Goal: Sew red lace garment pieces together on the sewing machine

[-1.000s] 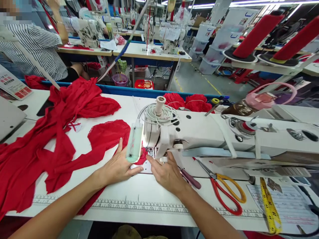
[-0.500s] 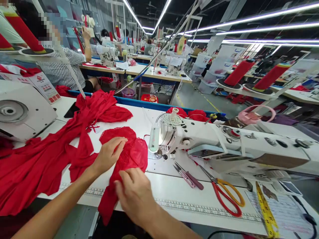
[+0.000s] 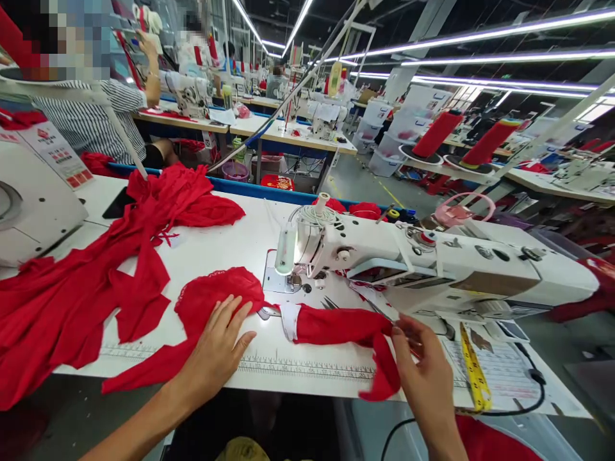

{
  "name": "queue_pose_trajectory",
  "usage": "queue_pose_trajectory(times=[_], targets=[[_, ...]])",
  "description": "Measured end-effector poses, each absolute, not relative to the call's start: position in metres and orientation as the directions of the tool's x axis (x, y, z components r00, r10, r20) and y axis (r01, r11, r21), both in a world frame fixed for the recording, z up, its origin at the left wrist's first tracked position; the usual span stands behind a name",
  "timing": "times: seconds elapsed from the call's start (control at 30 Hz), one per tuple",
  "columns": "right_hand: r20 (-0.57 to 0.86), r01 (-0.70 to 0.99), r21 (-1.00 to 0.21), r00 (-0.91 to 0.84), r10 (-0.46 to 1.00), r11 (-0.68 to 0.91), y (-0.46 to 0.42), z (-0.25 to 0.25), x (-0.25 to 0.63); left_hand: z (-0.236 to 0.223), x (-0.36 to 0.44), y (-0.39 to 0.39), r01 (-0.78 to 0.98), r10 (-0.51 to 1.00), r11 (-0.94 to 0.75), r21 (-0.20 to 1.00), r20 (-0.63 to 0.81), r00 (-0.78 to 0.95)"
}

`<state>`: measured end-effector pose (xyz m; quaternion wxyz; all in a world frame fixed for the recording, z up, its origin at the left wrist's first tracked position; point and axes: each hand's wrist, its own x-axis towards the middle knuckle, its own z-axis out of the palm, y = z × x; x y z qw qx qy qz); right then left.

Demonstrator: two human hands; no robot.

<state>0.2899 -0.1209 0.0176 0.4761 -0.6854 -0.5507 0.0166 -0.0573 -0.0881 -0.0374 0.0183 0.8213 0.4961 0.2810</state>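
My left hand (image 3: pixel 221 342) lies palm down with fingers extended on a red garment piece (image 3: pixel 206 298) with a gathered, rounded part, left of the sewing machine's needle area. My right hand (image 3: pixel 423 365) pinches the far end of a long red fabric strip (image 3: pixel 336 325), which stretches along the table front and folds down at that end. A white patch (image 3: pixel 291 320) sits on the strip near the garment piece. Behind the strip poke the tips of a pair of snips (image 3: pixel 329 302). Scissor blades (image 3: pixel 382 310) show beside my right fingers; the handles are mostly hidden.
The white sewing machine (image 3: pixel 384 246) stands behind the strip. A heap of red fabric (image 3: pixel 96 282) covers the left side. A printed ruler (image 3: pixel 307 368) runs along the front edge; a yellow tape measure (image 3: pixel 475 371) hangs at right. A person in a striped top (image 3: pixel 91 115) sits beyond.
My right hand has moved right, drawing the red strip out along the table. The left hand has shifted down and flattened onto the garment piece. The view has turned slightly right.
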Motion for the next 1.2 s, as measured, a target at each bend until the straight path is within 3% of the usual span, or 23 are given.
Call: queue_pose_trajectory(times=[0.07, 0.13, 0.2, 0.27, 0.33, 0.4, 0.47, 0.5, 0.53, 0.63, 0.73, 0.87, 1.07, 1.2], targets=[[0.631, 0.846, -0.528, 0.332, 0.701, 0.074, -0.122, 0.024, 0.276, -0.028, -0.049, -0.086, 0.79, 0.784, -0.547, 0.279, 0.501, 0.367], [0.666, 0.879, -0.385, 0.053, 0.744, 0.282, -0.12, 0.025, 0.249, -0.02, -0.043, -0.077, 0.767, 0.737, -0.59, 0.255, 0.557, 0.382], [0.553, 0.856, -0.22, -0.286, 0.782, 0.468, -0.116, 0.018, 0.221, -0.013, -0.038, -0.064, 0.733, 0.716, -0.63, 0.256, 0.557, 0.421], [0.443, 0.838, -0.165, -0.409, 0.798, 0.521, -0.11, 0.009, 0.203, -0.011, -0.035, -0.052, 0.704, 0.724, -0.655, 0.273, 0.493, 0.483], [0.453, 0.798, -0.228, -0.42, 0.786, 0.558, -0.105, 0.002, 0.198, -0.011, -0.036, -0.046, 0.688, 0.732, -0.668, 0.283, 0.419, 0.538], [0.475, 0.728, -0.398, -0.357, 0.804, 0.558, -0.099, 0.003, 0.206, -0.013, -0.04, -0.046, 0.669, 0.719, -0.688, 0.282, 0.387, 0.577], [0.426, 0.691, -0.567, -0.22, 0.877, 0.449, -0.091, 0.009, 0.22, -0.013, -0.046, -0.052, 0.648, 0.701, -0.708, 0.281, 0.394, 0.595], [0.384, 0.717, -0.594, -0.144, 0.912, 0.363, -0.086, 0.013, 0.228, -0.013, -0.049, -0.055, 0.64, 0.692, -0.716, 0.279, 0.402, 0.599], [0.379, 0.773, -0.563, -0.072, 0.922, 0.292, -0.081, 0.016, 0.234, -0.012, -0.052, -0.057, 0.636, 0.686, -0.721, 0.274, 0.412, 0.6], [0.512, 0.93, -0.309, -0.015, 0.859, 0.2, -0.072, 0.02, 0.24, -0.008, -0.057, -0.063, 0.64, 0.661, -0.735, 0.225, 0.449, 0.601], [0.584, 0.909, -0.249, -0.136, 0.801, 0.335, -0.083, 0.016, 0.222, -0.004, -0.051, -0.065, 0.638, 0.618, -0.753, 0.159, 0.503, 0.604], [0.486, 0.843, -0.179, -0.373, 0.79, 0.508, -0.109, 0.004, 0.191, -0.005, -0.027, -0.063, 0.592, 0.551, -0.8, 0.099, 0.512, 0.659], [0.377, 0.898, 0.08, -0.43, 0.821, 0.434, -0.121, -0.009, 0.205, -0.014, -0.015, -0.062, 0.549, 0.484, -0.836, 0.013, 0.492, 0.724], [0.392, 0.873, 0.253, -0.486, 0.781, 0.416, -0.118, 0.006, 0.237, -0.01, -0.021, -0.07, 0.541, 0.417, -0.831, -0.129, 0.499, 0.759]])
